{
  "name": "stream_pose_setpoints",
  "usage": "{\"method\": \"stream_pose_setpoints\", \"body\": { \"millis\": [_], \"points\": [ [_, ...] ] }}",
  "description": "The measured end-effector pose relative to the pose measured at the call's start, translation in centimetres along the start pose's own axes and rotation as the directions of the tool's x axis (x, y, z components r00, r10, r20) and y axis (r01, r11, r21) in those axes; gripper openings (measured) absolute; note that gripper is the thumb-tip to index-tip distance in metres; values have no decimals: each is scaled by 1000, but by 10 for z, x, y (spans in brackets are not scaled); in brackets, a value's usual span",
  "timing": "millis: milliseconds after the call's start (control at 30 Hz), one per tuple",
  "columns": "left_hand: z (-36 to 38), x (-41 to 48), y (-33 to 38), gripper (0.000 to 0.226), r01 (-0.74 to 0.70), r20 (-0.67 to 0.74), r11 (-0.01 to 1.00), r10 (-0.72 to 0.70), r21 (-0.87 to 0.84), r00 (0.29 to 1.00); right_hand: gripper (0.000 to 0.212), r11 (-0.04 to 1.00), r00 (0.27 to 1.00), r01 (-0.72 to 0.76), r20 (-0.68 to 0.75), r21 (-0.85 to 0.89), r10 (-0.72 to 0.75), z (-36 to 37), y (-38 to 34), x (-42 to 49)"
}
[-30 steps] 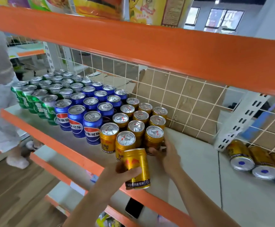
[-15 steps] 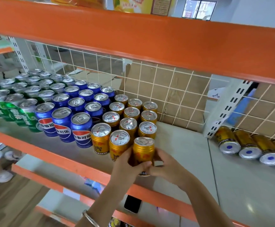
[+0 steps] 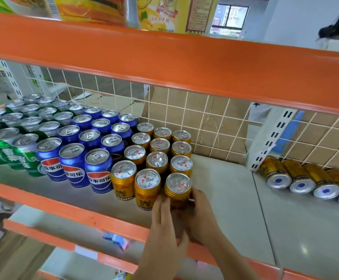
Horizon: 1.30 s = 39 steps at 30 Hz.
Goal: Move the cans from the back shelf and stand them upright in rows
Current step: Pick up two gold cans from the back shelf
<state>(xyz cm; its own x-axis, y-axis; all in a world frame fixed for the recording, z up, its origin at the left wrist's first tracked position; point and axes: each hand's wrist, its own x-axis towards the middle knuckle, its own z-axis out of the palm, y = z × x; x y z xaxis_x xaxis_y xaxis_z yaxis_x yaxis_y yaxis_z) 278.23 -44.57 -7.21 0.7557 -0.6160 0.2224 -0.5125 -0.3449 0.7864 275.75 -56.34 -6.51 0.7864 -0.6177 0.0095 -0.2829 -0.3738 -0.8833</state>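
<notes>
- The can's [image 3: 177,187] lower half is hidden behind the left hand [image 3: 164,217] and right hand [image 3: 202,215]. It stands upright at the front right corner of the gold block, near the front edge of the shelf [image 3: 235,199].
- The left fingers lie straight and pressed together against its front. The right fingers curl round its right side.
- Green cans [image 3: 25,156] run off the left edge and cannot be counted.
- Gold cans [image 3: 157,159]: twelve upright in four rows of three, including the held one.
- Blue cans [image 3: 71,164]: twelve, in the same layout.
- Lying cans [image 3: 275,172]: four gold ones on their sides at the right by the mesh [image 3: 205,122], the last cut off.
- An orange upper shelf [image 3: 164,63] blocks the view above, with a person [image 3: 338,27] partly visible beyond it.
</notes>
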Motion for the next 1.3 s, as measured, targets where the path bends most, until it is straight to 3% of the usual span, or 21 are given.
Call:
{"method": "stream_pose_setpoints", "body": {
  "millis": [33, 200, 333, 500, 600, 700, 867, 933, 1033, 1167, 1300],
  "points": [
    [2, -6, -2, 73, -53, -23, 998, 52, -24, 998, 59, 999, 1000, 10, -5, -36, -10, 2, -1, 1],
    [3, -8, -15, 59, 5, 38, 990, 0, -142, 999, 63, 992, 1000, -1, 4, -130, 2, 8, -3, 3],
    [5, -6, -13, 51, 31, 123, 988, -12, -149, 992, 83, 978, 998, 56, 24, -202, -52, 6, -1, 1],
    [16, 3, 10, 49, 40, 155, 971, -3, -234, 988, 68, 995, 993, 3, -121, -95, -15, -32, 11, -16],
    [36, 11, 38, 51, 86, 286, 954, 0, -288, 958, 60, 986, 962, -71, -252, 151, 108, -74, 25, -32],
    [61, 21, 79, 58, 202, 440, 919, -35, -339, 898, 55, 904, 907, -125, -322, 409, 272, -123, 36, -55],
    [111, 20, 158, 93, 383, 652, 852, -66, -357, 756, 42, 721, 834, -103, -335, 685, 438, -200, 60, -107],
    [136, 9, 188, 83, 478, 722, 790, -66, -383, 688, 35, 632, 820, -65, -319, 773, 475, -233, 67, -131],
    [171, -9, 228, 67, 599, 780, 687, -75, -411, 621, 24, 523, 802, -39, -286, 851, 525, -282, 80, -164],
    [207, -27, 262, 85, 663, 823, 624, -56, -413, 565, 26, 452, 800, -23, -255, 892, 543, -337, 102, -197],
    [230, -35, 285, 87, 683, 817, 590, -67, -430, 573, 37, 360, 804, -38, -185, 932, 566, -377, 121, -212]
  ]
}}
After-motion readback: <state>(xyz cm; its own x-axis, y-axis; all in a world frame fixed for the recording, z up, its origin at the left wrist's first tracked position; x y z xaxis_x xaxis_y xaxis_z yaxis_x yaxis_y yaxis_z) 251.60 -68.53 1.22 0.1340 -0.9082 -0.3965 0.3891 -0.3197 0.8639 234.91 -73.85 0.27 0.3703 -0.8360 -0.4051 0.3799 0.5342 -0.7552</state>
